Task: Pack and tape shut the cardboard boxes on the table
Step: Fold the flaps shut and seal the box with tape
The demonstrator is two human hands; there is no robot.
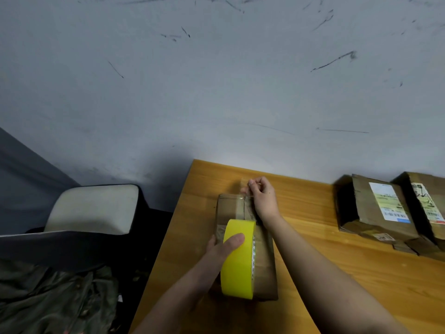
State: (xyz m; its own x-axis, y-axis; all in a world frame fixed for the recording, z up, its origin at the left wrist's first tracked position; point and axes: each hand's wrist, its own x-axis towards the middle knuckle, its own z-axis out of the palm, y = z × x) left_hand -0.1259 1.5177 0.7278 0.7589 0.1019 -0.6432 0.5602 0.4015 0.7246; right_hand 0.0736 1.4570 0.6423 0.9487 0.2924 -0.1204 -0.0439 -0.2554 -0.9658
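My left hand (222, 247) grips yellow tape roll (238, 259); right hand (261, 197) pinches clear tape end (245, 189) over cardboard box (263, 261). Tape looks thin, clingy; I judge hold by end.

A left hand (224, 247) grips a yellow tape roll (238, 259) above a cardboard box (263, 261) on a wooden table (337, 273), while the right hand (261, 196) pinches the clear tape end (245, 192) at its far edge.

Wooden table (337, 273) set against the wall, one cardboard box (263, 261) lying near its left edge, and two labelled boxes (378, 210) side by side, touching, far right.
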